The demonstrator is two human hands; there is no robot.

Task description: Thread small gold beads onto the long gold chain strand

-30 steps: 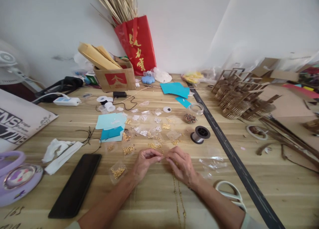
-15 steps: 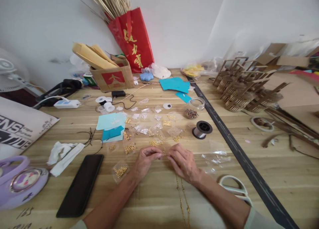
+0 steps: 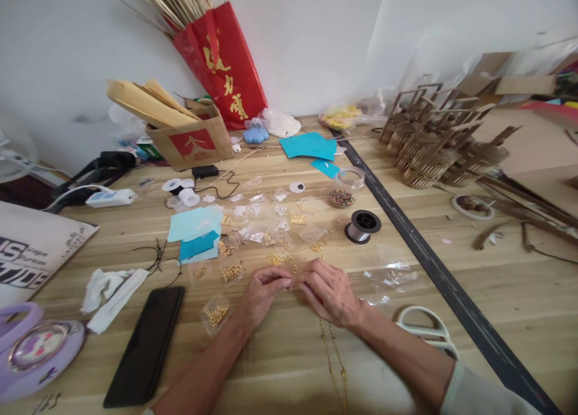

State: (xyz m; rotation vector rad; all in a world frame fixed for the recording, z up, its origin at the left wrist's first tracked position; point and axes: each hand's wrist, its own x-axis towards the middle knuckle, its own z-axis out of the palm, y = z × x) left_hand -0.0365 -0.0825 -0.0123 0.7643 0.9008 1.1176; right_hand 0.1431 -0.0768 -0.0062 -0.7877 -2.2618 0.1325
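Observation:
My left hand (image 3: 262,293) and my right hand (image 3: 328,293) meet fingertip to fingertip low in the middle of the wooden table (image 3: 280,367). Both are pinched closed on a tiny gold piece between them, too small to name. A thin gold chain (image 3: 334,367) trails from under my right hand toward me. Several small clear bags of gold and silver beads (image 3: 271,237) lie just beyond my fingers. One bag of gold beads (image 3: 215,314) sits left of my left hand.
A black phone (image 3: 147,343) lies at the left, white scissors (image 3: 428,332) at the right. A wire spool (image 3: 362,225), a bead dish (image 3: 342,197), blue paper (image 3: 196,231), a cardboard box (image 3: 187,141), a red bag (image 3: 221,65) and wooden frames (image 3: 433,147) stand farther back.
Both hands stay pinched together at the same spot. The view has swung slightly, so everything sits a little lower and further left.

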